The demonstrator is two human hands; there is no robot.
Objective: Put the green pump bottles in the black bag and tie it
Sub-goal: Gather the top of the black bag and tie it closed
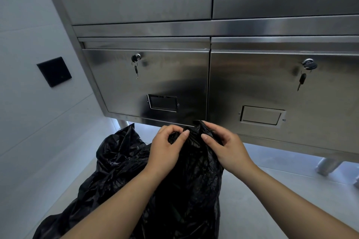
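While bunching bag (186, 176), hands (196, 147) together.

Institutional storage or utility room, stainless steel locker cabinet (213, 75), keyed locks (136, 58), pale tiled wall (29, 25)

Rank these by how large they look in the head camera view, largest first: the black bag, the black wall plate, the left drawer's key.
1. black bag, largest, though it lies nearest the camera.
2. wall plate.
3. key hanging from the left drawer lock, smallest.
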